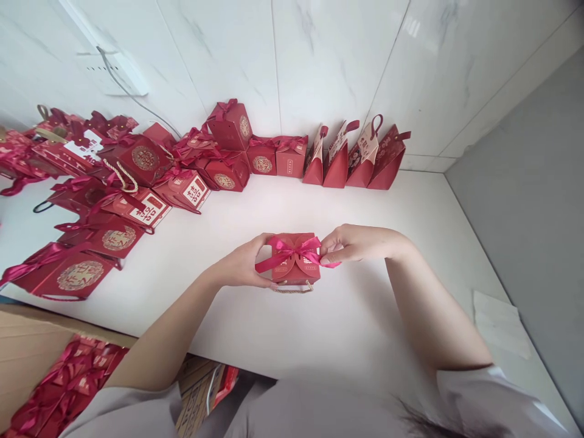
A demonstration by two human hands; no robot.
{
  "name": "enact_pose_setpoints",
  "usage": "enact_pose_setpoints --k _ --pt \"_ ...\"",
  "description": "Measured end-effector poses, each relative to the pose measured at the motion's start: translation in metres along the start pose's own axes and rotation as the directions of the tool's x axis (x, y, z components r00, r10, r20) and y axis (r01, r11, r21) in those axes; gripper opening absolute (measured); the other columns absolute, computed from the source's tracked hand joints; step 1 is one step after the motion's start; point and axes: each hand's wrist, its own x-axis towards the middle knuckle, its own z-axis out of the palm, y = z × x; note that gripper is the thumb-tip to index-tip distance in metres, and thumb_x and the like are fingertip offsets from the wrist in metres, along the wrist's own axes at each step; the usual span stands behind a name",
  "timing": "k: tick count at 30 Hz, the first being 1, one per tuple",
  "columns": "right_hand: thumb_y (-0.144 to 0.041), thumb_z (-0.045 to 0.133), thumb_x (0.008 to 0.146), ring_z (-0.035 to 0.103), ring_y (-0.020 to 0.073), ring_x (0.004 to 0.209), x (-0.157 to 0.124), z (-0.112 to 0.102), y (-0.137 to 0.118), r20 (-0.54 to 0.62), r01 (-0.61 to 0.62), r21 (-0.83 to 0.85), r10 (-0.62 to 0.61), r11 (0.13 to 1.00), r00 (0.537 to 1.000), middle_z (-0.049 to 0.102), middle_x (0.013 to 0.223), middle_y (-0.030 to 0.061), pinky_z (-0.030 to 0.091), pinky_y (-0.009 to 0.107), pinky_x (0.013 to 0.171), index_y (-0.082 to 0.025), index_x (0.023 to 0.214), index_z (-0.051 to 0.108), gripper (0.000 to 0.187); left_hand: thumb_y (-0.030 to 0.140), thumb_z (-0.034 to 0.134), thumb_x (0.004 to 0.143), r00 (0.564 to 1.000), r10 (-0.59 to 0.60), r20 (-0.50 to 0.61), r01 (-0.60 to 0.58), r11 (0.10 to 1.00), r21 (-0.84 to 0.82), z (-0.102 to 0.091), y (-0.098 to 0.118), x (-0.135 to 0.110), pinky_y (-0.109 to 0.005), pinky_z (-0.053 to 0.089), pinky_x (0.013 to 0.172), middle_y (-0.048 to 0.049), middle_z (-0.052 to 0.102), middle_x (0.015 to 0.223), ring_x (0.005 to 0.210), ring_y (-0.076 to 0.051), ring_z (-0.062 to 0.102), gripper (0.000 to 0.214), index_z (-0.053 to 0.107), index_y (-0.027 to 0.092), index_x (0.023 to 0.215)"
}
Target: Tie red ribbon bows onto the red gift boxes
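Observation:
A small red gift box [294,275] with gold print sits on the white table in front of me. A pink-red ribbon [297,249] is tied in a bow across its top, and a twisted cord handle [292,290] hangs at its near side. My left hand [244,263] grips the box by its left side, thumb and fingers around the edge. At the right side, my right hand [344,244] pinches the ribbon's right end between thumb and fingers.
Many red gift boxes [146,157] crowd the table's left and back. Several triangular boxes [358,158] with loop handles lean by the tiled wall. A cardboard carton [34,356] of beribboned red boxes stands below the left edge. A pale sheet [499,322] lies at right; a cable [137,100] hangs behind.

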Motion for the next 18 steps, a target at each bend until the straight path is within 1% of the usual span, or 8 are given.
enact_pose_setpoints --k 3,5,8,11,12,14,16,18 --pt "-0.048 0.054 0.087 0.051 0.0146 0.071 0.002 0.0 0.0 -0.025 0.022 -0.011 -0.023 1.0 0.999 0.062 0.08 -0.0004 0.038 0.027 0.066 -0.019 0.085 0.068 0.032 0.04 0.084 0.062 0.988 0.001 -0.156 0.006 0.999 0.05 0.002 -0.007 0.001 -0.049 0.044 0.107 -0.0125 0.051 0.139 0.129 -0.033 0.051 0.085 0.042 0.023 0.134" --pt "-0.048 0.052 0.089 0.054 0.0159 0.077 0.002 -0.001 -0.001 -0.048 0.034 -0.008 -0.034 0.999 0.998 0.065 0.087 0.0011 0.04 0.028 0.071 -0.019 0.087 0.068 0.033 0.039 0.083 0.064 0.966 0.017 -0.256 -0.005 0.999 0.05 0.003 -0.013 0.002 -0.049 0.041 0.111 -0.0127 0.048 0.14 0.129 -0.03 0.05 0.085 0.039 0.022 0.135" --pt "-0.049 0.051 0.09 0.058 0.018 0.085 0.002 -0.003 0.001 -0.077 0.016 0.001 -0.016 1.0 0.997 0.067 0.093 0.0024 0.043 0.029 0.076 -0.02 0.089 0.066 0.033 0.035 0.081 0.068 0.929 0.031 -0.368 -0.02 0.999 0.034 0.005 -0.017 0.003 -0.047 0.045 0.109 -0.0128 0.047 0.14 0.127 -0.028 0.051 0.082 0.035 0.023 0.135" --pt "-0.048 0.06 0.085 0.061 0.0219 0.095 0.005 -0.003 0.011 -0.138 -0.036 -0.008 0.034 0.999 0.99 0.067 0.107 0.0053 0.047 0.032 0.079 -0.022 0.106 0.063 0.034 0.032 0.079 0.07 0.9 0.038 -0.433 -0.033 0.999 0.021 0.005 -0.017 0.004 -0.046 0.049 0.105 -0.0128 0.046 0.14 0.128 -0.028 0.051 0.08 0.034 0.023 0.135" --pt "-0.046 0.066 0.081 0.06 0.0243 0.103 0.009 -0.003 0.016 -0.184 -0.042 -0.004 0.04 0.999 0.982 0.064 0.117 0.0074 0.048 0.034 0.083 -0.023 0.119 0.059 0.044 0.032 0.079 0.07 0.897 0.042 -0.441 -0.038 0.999 0.017 0.005 -0.016 0.004 -0.046 0.049 0.105 -0.0131 0.045 0.141 0.129 -0.028 0.05 0.08 0.034 0.023 0.135" --pt "-0.044 0.077 0.071 0.052 0.0287 0.122 0.021 0.0 0.028 -0.309 -0.005 0.016 0.01 1.0 0.951 0.052 0.139 0.011 0.047 0.038 0.095 -0.027 0.141 0.044 0.079 0.031 0.079 0.07 0.904 0.052 -0.424 -0.052 0.999 0.011 0.004 -0.017 0.005 -0.046 0.049 0.105 -0.0136 0.043 0.143 0.133 -0.03 0.046 0.08 0.033 0.023 0.136" --pt "-0.041 0.084 0.064 0.038 0.0302 0.138 0.037 0.005 0.041 -0.381 0.136 0.034 -0.113 0.99 0.918 0.031 0.157 0.0104 0.039 0.04 0.108 -0.031 0.154 0.021 0.11 0.032 0.077 0.072 0.923 0.071 -0.379 -0.076 0.997 0.002 0.005 -0.02 0.006 -0.047 0.047 0.107 -0.0136 0.041 0.146 0.135 -0.03 0.044 0.08 0.033 0.024 0.138" --pt "-0.041 0.086 0.062 0.029 0.0286 0.145 0.054 0.011 0.053 -0.365 0.272 0.049 -0.236 0.961 0.901 0.021 0.162 0.0086 0.029 0.039 0.116 -0.03 0.157 0.011 0.121 0.034 0.076 0.074 0.94 0.101 -0.327 -0.112 0.994 -0.016 0.007 -0.026 0.008 -0.048 0.045 0.108 -0.0139 0.041 0.147 0.135 -0.031 0.044 0.08 0.032 0.024 0.14"
